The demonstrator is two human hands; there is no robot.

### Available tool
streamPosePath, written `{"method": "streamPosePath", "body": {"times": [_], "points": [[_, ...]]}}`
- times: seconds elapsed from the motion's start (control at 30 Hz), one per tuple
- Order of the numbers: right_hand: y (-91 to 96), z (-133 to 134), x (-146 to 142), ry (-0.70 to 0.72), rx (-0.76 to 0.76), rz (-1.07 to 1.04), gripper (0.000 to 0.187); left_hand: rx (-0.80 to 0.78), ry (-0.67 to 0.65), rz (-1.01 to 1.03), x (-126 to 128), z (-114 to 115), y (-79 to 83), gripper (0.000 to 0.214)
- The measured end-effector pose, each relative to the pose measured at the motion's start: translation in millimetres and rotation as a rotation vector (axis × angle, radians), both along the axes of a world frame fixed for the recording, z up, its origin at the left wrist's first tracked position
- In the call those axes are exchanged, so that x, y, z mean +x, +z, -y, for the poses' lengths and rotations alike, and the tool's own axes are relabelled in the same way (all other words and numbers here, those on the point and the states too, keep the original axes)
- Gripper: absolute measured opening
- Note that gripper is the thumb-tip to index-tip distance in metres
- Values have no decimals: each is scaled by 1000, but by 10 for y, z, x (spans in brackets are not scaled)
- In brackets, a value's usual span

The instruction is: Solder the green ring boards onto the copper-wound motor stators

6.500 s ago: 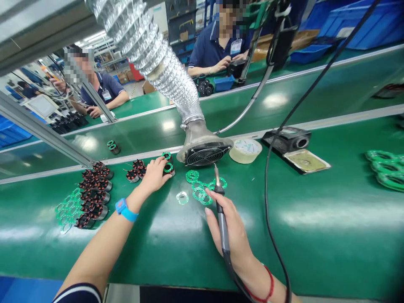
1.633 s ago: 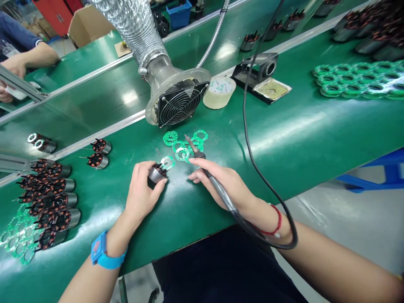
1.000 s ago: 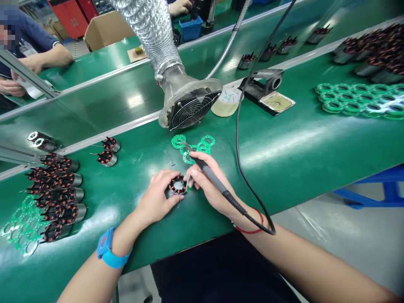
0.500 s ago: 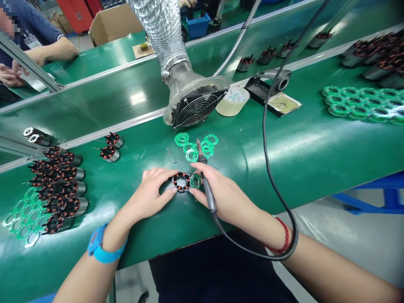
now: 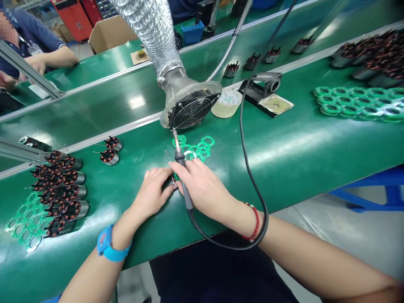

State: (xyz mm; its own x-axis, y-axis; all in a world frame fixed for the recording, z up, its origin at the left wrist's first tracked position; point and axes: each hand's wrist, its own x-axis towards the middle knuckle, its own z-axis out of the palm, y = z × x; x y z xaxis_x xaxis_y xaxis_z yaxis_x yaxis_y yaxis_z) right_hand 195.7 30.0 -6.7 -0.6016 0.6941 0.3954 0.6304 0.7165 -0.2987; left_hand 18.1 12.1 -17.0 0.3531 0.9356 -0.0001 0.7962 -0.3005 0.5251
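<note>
My left hand curls around a small copper-wound stator on the green bench; the stator is almost wholly hidden under both hands. My right hand lies over it, fingers closed, with a soldering iron tucked between them and its tip pointing up and away toward the fan. Just beyond my fingers lies a loose cluster of green ring-shaped circuit boards. The iron's black cable loops from my right wrist up to the back.
A fume extractor fan on a foil duct stands behind the boards. A tape roll and iron stand sit to its right. Several stators and green boards lie left; more boards far right. Another person's arm rests across the conveyor.
My right hand has moved left over the stator and the green board beside it, covering both. The iron's tip has swung up toward the fan.
</note>
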Motion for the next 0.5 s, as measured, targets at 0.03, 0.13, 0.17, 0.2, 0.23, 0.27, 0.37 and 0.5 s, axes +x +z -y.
{"method": "streamPosePath", "body": {"times": [0.03, 0.13, 0.17, 0.2, 0.23, 0.27, 0.37, 0.5], "points": [[-17, -1, -4, 4, 4, -22, 37, 17, 8, -7, 13, 4, -5, 27], [-96, 0, 4, -29, -42, -150, 39, 42, 24, -4, 29, 20, -6, 29], [-125, 7, 11, -54, -65, -187, 40, 40, 31, 7, 31, 27, -3, 30], [-152, 18, 19, -81, -86, -215, 41, 37, 39, 31, 33, 35, 2, 30], [-177, 34, 30, -101, -104, -234, 42, 31, 47, 67, 37, 44, 9, 31], [-200, 53, 45, -112, -121, -245, 43, 24, 53, 110, 45, 53, 15, 31], [-271, 121, 111, -101, -194, -290, 42, 28, 52, 208, 101, 75, 26, 32], [-373, 158, 196, -73, -286, -368, 45, 112, 60, 147, 232, 80, -3, 32]]}}
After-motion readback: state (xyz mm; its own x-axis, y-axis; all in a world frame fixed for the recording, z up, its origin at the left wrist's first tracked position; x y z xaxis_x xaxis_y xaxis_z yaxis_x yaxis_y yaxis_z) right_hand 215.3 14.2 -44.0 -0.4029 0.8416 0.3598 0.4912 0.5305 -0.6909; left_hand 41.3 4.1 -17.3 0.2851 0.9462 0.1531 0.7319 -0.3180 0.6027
